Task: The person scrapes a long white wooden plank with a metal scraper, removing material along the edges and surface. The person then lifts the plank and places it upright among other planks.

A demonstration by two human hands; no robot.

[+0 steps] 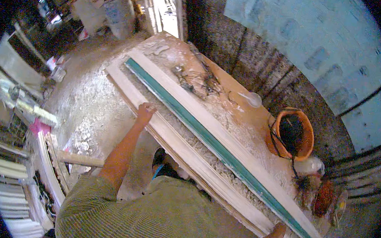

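Across the workbench runs a long pale moulding strip with grooved edges, along the side nearest me. My left hand grips it toward its far left end, fingers bent over the top. Near its other end, my right hand holds the same strip, fingers curled on its upper face. Beyond it, crumbly grey-white residue fills a gap. A long narrow green strip lies past that gap, parallel to the moulding. Against the green strip's far side rests a long pale flat board.
On the dusty workbench stand an orange bucket with dark insides and a clear plastic cup. Bottles or jars cluster at the right end. White debris covers the floor at left, near stacked pale strips. A wall closes the far side.
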